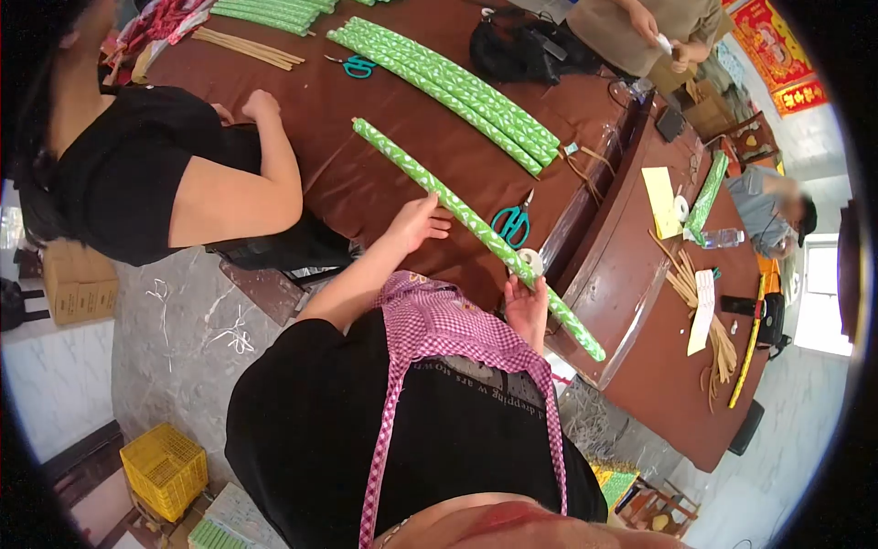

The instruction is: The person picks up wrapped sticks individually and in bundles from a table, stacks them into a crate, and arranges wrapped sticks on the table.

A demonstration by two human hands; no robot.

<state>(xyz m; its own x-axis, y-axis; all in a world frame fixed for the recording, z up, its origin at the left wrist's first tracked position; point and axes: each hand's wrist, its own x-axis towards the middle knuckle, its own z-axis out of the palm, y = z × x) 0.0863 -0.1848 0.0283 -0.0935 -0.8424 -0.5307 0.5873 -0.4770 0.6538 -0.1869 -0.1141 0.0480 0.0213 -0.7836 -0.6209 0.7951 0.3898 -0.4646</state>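
Note:
A long thin roll [476, 224] in green paper with a white leaf pattern lies slantwise in front of me, over the table's near edge. My left hand [421, 225] is beside its upper half, fingers stretched out and the thumb side at the roll. Lower down, my right hand [527, 309] has its fingers around the roll from below. A roll of white tape [530, 260] sits just behind the green roll, near my right hand. Teal-handled scissors [514, 224] lie on the brown table [338, 183] beyond it.
Several finished green rolls [448, 87] lie farther back, near a second pair of scissors [357, 66] and thin sticks [247, 48]. A person in black [137, 174] sits close on my left. Another person's hands [663, 41] work across the table. Brown strips [718, 343] lie right.

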